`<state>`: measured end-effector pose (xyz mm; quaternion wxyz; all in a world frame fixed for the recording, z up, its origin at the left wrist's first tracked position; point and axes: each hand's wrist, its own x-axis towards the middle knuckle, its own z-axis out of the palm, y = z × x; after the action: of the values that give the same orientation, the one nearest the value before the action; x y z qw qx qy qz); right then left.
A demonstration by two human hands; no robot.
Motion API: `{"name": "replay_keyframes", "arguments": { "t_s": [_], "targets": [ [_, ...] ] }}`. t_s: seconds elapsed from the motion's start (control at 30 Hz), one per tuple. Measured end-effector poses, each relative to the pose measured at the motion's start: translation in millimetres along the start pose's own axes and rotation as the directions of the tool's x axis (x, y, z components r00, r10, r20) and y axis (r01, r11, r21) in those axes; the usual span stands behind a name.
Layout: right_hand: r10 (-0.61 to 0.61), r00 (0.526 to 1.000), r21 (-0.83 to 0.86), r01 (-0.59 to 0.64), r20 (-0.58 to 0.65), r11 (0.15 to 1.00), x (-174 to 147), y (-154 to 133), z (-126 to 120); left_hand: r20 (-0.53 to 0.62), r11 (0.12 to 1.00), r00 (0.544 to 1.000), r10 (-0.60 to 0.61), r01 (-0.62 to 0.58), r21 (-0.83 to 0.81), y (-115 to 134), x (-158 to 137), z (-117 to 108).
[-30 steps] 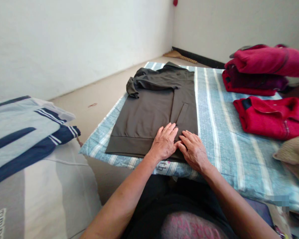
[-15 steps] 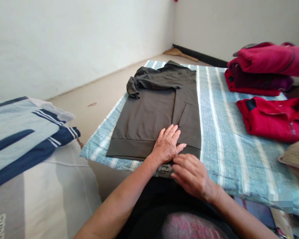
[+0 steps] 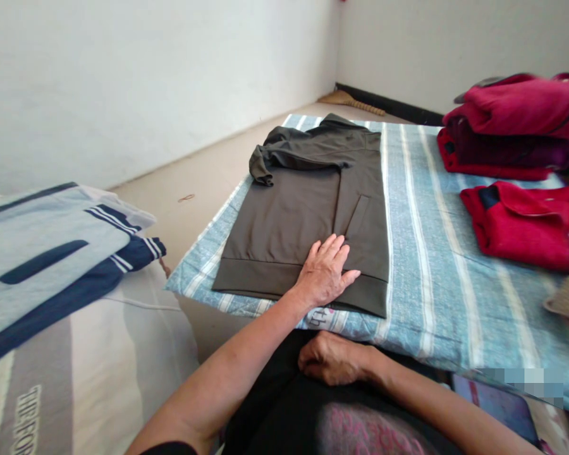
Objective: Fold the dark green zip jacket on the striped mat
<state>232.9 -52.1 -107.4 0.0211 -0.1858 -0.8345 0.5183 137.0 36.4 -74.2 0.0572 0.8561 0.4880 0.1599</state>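
A dark olive-grey jacket (image 3: 289,208) lies half folded on a blue striped cloth (image 3: 422,253). Its collar points to the far end, one sleeve (image 3: 303,155) is laid across its upper part, and a slanted pocket shows near its right side. My left hand (image 3: 325,272) rests flat on the jacket's lower part, fingers spread, by the hem band. Below the cloth's near edge, my right hand (image 3: 332,359) is closed in front of my black clothing, off the jacket. Its curled fingertips are hidden, so what it holds, if anything, does not show.
Folded red and purple clothes are stacked (image 3: 512,126) at the right, with a red folded garment (image 3: 531,221) nearer. At left, a pale blue and navy garment (image 3: 52,253) lies on a light cover. A phone (image 3: 495,407) is at lower right.
My right hand has left the jacket's near hem and drawn back toward my body, its fingers now curled. My left hand stays flat on the jacket. The view has turned slightly left.
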Motion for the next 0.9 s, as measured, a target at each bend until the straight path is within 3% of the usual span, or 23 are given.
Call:
{"name": "replay_keyframes", "arguments": {
  "t_s": [0.13, 0.27, 0.33, 0.47, 0.67, 0.9],
  "targets": [
    [0.083, 0.993, 0.011, -0.083, -0.085, 0.997, 17, 7, 11, -0.014, 1.0, 1.0, -0.003, 0.003, 0.011, 1, 0, 1],
    [-0.004, 0.998, 0.019, 0.003, 0.06, 1.0, 23, 2, 16, -0.013, 0.999, 1.0, 0.001, -0.001, 0.036, 1, 0, -1],
    [0.078, 0.992, 0.063, -0.084, 0.098, 0.994, 14, 6, 16, -0.019, 0.999, 1.0, 0.008, -0.008, 0.043, 0, 1, -2],
    [0.274, 0.962, 0.178, -0.272, 0.015, 0.946, -24, 21, 14, -0.04, 0.999, 0.999, 0.024, -0.022, 0.044, -1, 2, -2],
    [0.358, 0.924, 0.406, -0.278, -0.135, 0.87, -55, 26, 14, -0.069, 0.998, 0.996, 0.056, -0.054, 0.036, -6, 6, -2],
    [0.439, 0.895, 0.519, -0.337, -0.083, 0.785, -57, 21, 7, -0.08, 0.997, 0.994, 0.071, -0.069, 0.028, -7, 6, -5]
  ]
}}
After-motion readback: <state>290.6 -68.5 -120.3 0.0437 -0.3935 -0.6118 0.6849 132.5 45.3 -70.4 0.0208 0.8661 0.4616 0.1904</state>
